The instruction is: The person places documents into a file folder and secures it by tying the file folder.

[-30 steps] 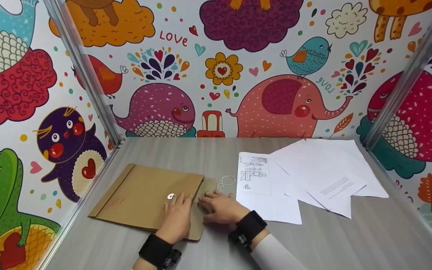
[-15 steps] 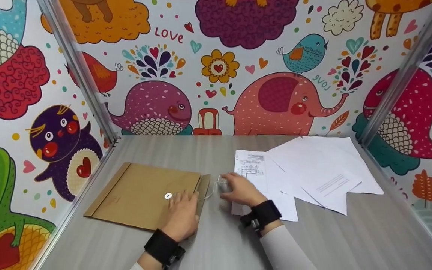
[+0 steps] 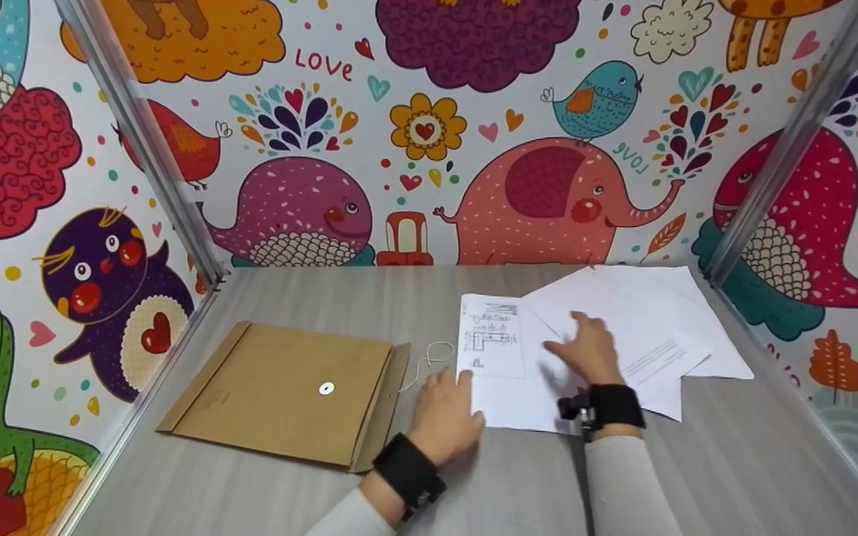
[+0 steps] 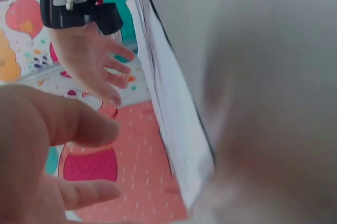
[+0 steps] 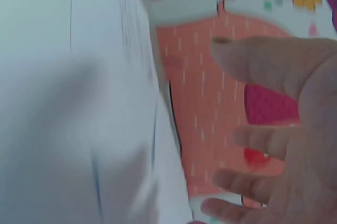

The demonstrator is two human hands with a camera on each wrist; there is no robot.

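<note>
A brown paper document envelope [image 3: 280,387] lies on the table at the left, with a white button [image 3: 326,388] on its face. Its flap [image 3: 380,409] stands partly raised along the right edge, and a loose white string [image 3: 429,356] trails from it. My left hand [image 3: 444,417] hovers at the lower left edge of a printed sheet [image 3: 503,402], fingers spread. Above the overlapping sheets my right hand [image 3: 589,346] hangs with thumb and fingers apart, holding nothing. In the right wrist view the right hand [image 5: 284,129] shows clear of the papers.
Several white sheets [image 3: 652,305] overlap at the back right, one with printed lines. A cartoon-printed wall [image 3: 429,179] closes the back, and metal posts [image 3: 779,149] stand at the corners. The grey table [image 3: 250,491] stretches toward the front.
My left hand has left the envelope and moved right to the sheets. The right hand has gone from the flap and string to above the papers. The envelope's flap now stands partly raised.
</note>
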